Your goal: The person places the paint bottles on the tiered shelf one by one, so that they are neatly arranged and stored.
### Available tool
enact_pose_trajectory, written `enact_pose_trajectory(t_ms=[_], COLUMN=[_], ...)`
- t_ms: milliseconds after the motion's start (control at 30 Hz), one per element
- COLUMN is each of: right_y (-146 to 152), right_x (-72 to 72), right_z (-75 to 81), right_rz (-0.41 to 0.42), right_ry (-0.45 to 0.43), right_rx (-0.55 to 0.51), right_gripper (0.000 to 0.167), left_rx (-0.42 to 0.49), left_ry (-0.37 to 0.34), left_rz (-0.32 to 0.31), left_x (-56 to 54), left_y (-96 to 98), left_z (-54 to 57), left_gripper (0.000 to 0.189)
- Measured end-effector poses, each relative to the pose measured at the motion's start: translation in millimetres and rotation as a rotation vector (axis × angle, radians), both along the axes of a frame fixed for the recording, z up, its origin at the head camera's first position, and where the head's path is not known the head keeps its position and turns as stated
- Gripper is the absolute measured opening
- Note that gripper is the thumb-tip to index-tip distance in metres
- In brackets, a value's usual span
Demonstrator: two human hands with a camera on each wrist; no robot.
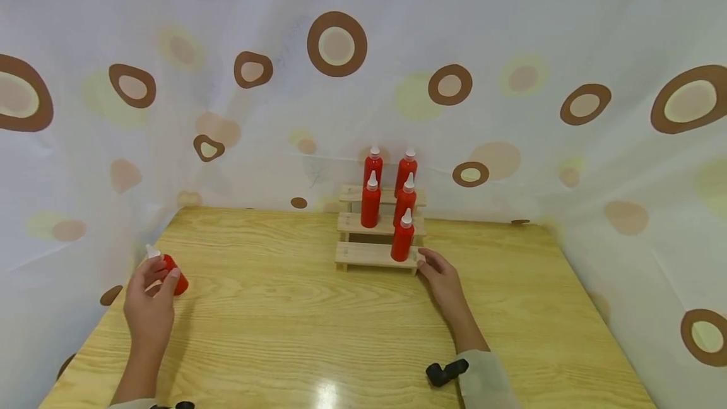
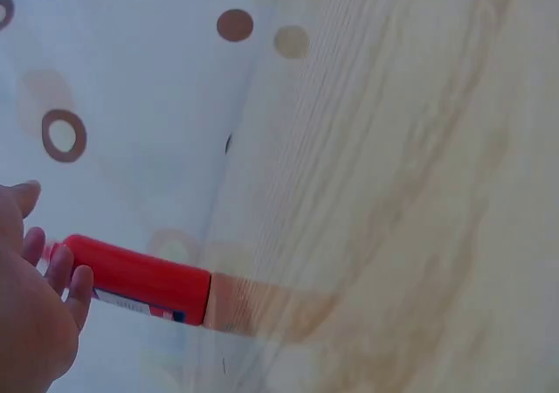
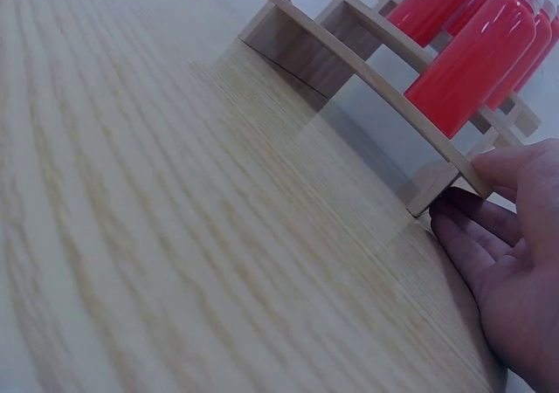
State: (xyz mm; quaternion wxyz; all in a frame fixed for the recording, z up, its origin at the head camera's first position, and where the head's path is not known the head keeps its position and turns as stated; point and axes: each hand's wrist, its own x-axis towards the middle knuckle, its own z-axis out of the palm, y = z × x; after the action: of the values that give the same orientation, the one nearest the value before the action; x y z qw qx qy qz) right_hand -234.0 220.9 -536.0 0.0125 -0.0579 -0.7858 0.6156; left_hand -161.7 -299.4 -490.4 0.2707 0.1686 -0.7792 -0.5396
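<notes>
At the table's left side a red squeeze bottle [image 1: 180, 284] with a white nozzle stands on its base. My left hand [image 1: 150, 302] is right beside its upper part. In the left wrist view the fingers [image 2: 80, 293] overlap the bottle [image 2: 144, 278], while the thumb sticks out apart from it. My right hand [image 1: 445, 279] grips the right front corner of a three-step wooden rack [image 1: 363, 255], thumb on the lowest board and fingers curled below its end. On that step, near the right end, stands one red bottle [image 1: 402, 242].
Two red bottles [image 1: 370, 207] stand on the rack's middle step and two more [image 1: 373, 166] on the top step. Behind the wooden table [image 1: 272, 333], a patterned sheet [image 1: 255, 131] hangs at the back and along both sides.
</notes>
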Motion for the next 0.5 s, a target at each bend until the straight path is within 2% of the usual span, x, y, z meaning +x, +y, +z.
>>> enact_pose_trajectory(t_ms=[100, 200, 367, 500], right_y=[0, 0, -1, -2], right_x=[0.0, -0.1, 0.7, 1.3], right_z=[-1.1, -1.4, 0.4, 1.7], right_rz=[-0.001, -0.007, -0.018, -0.011], right_ry=[-0.008, -0.004, 0.007, 0.007], right_rx=[0.001, 0.005, 0.004, 0.003], right_gripper=[0.041, 0.04, 0.039, 0.039], left_rx=[0.028, 0.029, 0.004, 0.018], left_ry=[-0.045, -0.097, -0.136, -0.176], left_rz=[0.049, 0.053, -0.005, -0.06], left_x=[0.7, -0.8, -3.0, -3.4], left_y=[-11.8, -20.9, -26.6, -29.3], left_z=[-0.8, -1.9, -0.5, 0.5], left_gripper=[0.045, 0.05, 0.056, 0.057])
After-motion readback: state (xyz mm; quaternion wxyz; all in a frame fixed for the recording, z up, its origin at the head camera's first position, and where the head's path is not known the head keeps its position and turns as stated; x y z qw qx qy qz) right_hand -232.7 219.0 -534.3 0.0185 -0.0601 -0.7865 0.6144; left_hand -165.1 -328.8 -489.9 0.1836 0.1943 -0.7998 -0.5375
